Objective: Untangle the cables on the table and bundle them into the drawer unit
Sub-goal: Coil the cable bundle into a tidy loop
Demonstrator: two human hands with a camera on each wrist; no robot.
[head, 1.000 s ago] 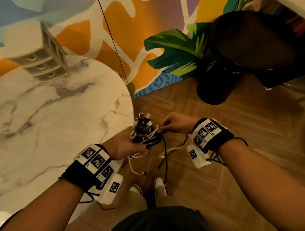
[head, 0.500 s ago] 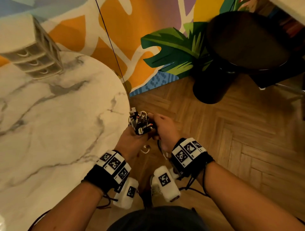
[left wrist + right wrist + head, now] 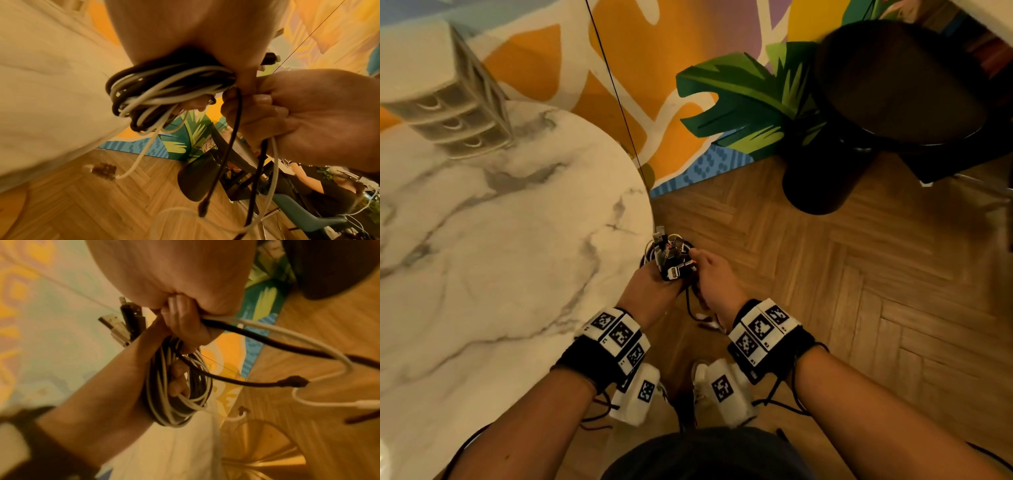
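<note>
Left hand (image 3: 654,291): its grip is curled round a coil of black and white cables (image 3: 164,91), held just off the rim of the desk (image 3: 482,274), above the wooden floor (image 3: 859,308).
Right hand (image 3: 714,277): right beside the left, touching the bundle; its grip pinches loose black and white cable strands (image 3: 257,332) that leave the coil.
Coil: several loops of black and white cable wound together, seen in both wrist views hanging under the left palm, with the left fingers (image 3: 176,382) passing through the loops.
Plug ends (image 3: 671,257): a cluster of USB-type connectors sticks up out of the top of the left fist; a silver plug and a black plug (image 3: 123,324) show in the right wrist view.
Loose tails: 1 black tail ends in a small dark plug (image 3: 203,207) dangling below the hands; a white tail (image 3: 273,178) hangs beside it.
Drawer unit (image 3: 448,113): stands at the far side of the marble desk, well apart from the hands; 3 drawer fronts with curved handles show, all closed.
</note>
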